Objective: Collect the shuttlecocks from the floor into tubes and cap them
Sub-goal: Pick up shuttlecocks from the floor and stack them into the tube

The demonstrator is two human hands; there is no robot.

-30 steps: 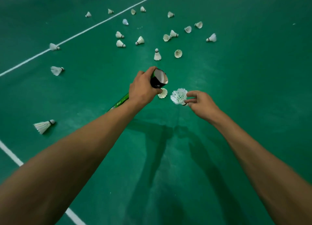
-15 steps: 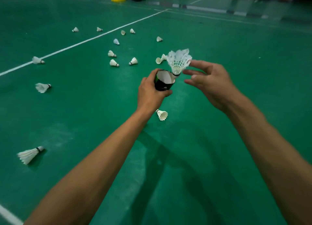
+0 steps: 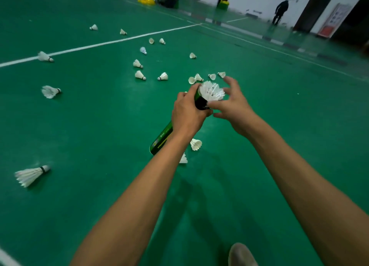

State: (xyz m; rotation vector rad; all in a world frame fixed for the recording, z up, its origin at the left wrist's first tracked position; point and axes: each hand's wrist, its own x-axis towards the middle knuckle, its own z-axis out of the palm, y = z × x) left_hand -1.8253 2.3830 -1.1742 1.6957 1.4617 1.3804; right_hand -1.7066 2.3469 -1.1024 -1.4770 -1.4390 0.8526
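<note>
- White feather shuttlecock (image 3: 211,91) sits at the open mouth of the green-and-black cardboard tube (image 3: 162,139), with its skirt flaring out past the rim. The cork end is hidden, presumably nose-down inside.
- Your left hand (image 3: 187,114) grips the tube just below its mouth, wrapped round the barrel. This probably steadies the opening so the shuttlecock goes in straight.
- Your right hand (image 3: 235,110) is on the right side of the tube's mouth, its fingers (image 3: 231,84) spread wide and loosely bent around the skirt, one fingertip at the black rim. You hold nothing firmly there, and I cannot tell whether any finger touches the feathers. The spread looks meant to guide the skirt without crushing it.
- The tube's long axis runs from its closed end, low and nearer you, up and away to the mouth, clearly tilted.
- The shuttlecock appears to lie along that same axis, skirt pointing up and away from you and cork toward the tube's closed end.
- Two loose shuttlecocks (image 3: 195,144) lie on the green court floor (image 3: 99,126) near the tube's closed end. Many more are scattered beyond its mouth and to its left.
</note>
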